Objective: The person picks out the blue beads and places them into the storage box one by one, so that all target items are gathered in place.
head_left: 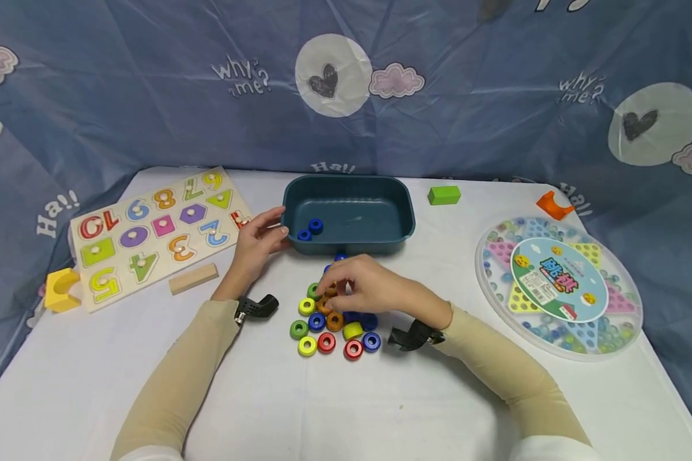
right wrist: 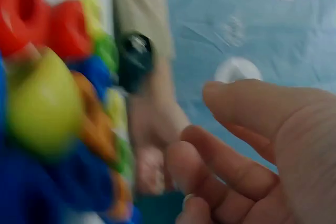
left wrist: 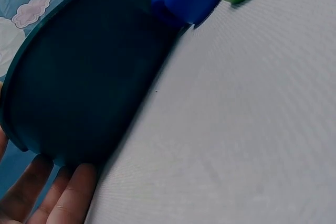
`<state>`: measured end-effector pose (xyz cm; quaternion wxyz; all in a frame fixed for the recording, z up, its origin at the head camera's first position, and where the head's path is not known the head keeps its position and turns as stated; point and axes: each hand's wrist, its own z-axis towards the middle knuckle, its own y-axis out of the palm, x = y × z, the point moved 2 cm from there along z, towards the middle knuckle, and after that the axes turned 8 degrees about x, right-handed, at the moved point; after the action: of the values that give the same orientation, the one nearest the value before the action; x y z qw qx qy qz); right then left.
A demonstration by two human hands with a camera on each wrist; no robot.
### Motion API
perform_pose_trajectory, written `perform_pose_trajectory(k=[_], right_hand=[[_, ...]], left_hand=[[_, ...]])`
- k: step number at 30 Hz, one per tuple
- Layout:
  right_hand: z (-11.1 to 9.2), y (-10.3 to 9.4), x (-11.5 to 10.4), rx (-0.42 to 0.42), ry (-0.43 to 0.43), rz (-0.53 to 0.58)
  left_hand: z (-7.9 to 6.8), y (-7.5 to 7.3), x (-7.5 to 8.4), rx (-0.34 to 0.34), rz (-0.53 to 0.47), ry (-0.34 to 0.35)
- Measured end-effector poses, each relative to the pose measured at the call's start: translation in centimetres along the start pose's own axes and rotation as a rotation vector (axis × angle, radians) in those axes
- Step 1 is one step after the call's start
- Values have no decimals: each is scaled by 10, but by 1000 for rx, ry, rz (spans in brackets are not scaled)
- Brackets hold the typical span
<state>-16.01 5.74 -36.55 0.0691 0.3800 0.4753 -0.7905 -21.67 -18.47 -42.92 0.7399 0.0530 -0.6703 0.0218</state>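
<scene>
A dark teal plastic tub (head_left: 403, 240) stands at the table's back, with two blue ring beads (head_left: 316, 226) inside its left part. My left hand (head_left: 255, 244) touches the tub's left end, fingers spread against the outer wall. In the left wrist view, fingers (left wrist: 73, 195) reach the tub wall. Just in front of the tub lies a cluster of ring beads in red, yellow, green, blue and orange, such as a red bead (head_left: 354, 349). My right hand (head_left: 366, 285) hovers over the cluster, covering part of it. In the right wrist view its thumb and fingers stand apart, nothing between them.
A wooden number puzzle board (head_left: 167, 230) lies at the left, with a plain wood block (head_left: 193, 279) and a yellow arch block (head_left: 63, 290) near it. Behind right are a green block (head_left: 444, 195) and an orange piece (head_left: 555, 205). A round marble board game (head_left: 559, 288) lies right.
</scene>
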Motion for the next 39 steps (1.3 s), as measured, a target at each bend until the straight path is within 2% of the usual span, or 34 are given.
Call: perform_pose_trajectory(k=[4,9,16,22,28,31,37,39], right_hand=[[1,28,-1,-127,-46,-73],[1,43,2,-126,-69,-181],[0,43,5,-122,-79,-184],[1,39,8,-137,-45,-156],[0,40,6,-153,-31,-179],[0,40,5,-149,-29,-190],[1,39,6,-137,-34,-181],[1,37,5,-130,-45,-161]], left_hand=[[1,0,-1,-3,-17,4],[0,-1,-1,-4,-17,14],[0,-1,-4,-4,-19,18],[0,-2,-4,-3,-5,22],[0,-1,-2,-8,19,14],[0,-1,1,-6,19,4],[-7,3,16,-14,21,7],[-7,3,16,-12,20,0]])
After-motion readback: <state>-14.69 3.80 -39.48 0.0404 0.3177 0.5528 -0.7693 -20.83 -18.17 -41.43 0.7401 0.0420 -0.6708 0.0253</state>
